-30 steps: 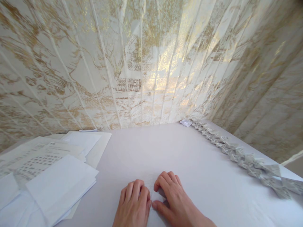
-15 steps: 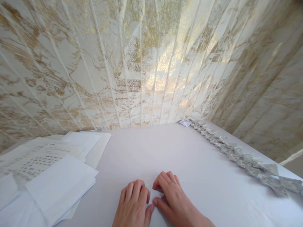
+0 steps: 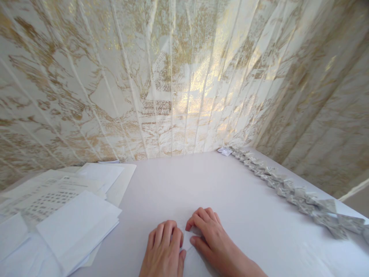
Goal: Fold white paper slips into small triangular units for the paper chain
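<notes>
A small piece of folded white paper (image 3: 188, 241) lies on the white table at the near middle, between my two hands. My left hand (image 3: 165, 248) presses on its left side with fingers bent, the thumb beside the index finger. My right hand (image 3: 211, 241) curls around its right side, with thumb and index finger closed on the paper's edge. Much of the paper is hidden by the fingers, and its white blends with the tabletop.
Stacked white sheets (image 3: 80, 227) and a printed page (image 3: 54, 192) lie at the left. Along the right edge runs a row of several folded grey paper pieces (image 3: 296, 196), with a white folded piece (image 3: 225, 151) at its far end. A patterned curtain (image 3: 161, 84) hangs behind the table (image 3: 170, 188).
My right thumb has shifted slightly right, away from my left thumb. Both hands stay at the paper. The view has shifted slightly.
</notes>
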`<state>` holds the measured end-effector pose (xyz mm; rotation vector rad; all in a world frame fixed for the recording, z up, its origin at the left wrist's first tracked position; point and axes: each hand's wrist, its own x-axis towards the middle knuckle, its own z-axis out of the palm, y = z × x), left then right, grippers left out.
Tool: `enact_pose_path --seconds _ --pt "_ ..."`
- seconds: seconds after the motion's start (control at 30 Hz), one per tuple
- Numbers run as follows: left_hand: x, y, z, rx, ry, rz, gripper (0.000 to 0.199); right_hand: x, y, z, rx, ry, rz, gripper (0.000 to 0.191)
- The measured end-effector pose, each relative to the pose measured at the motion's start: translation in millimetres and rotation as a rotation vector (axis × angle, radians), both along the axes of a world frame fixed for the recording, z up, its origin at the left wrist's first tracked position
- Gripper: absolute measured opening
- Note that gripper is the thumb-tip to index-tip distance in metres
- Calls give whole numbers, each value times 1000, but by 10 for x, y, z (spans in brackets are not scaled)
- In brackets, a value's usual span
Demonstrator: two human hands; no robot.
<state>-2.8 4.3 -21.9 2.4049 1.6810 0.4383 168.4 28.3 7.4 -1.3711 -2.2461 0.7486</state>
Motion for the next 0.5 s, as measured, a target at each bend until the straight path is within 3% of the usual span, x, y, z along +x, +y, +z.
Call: enact_pose_path --seconds 0.5 --pt "22 -23 -64 65 27 -1 16 125 87 68 -34 -15 8 45"
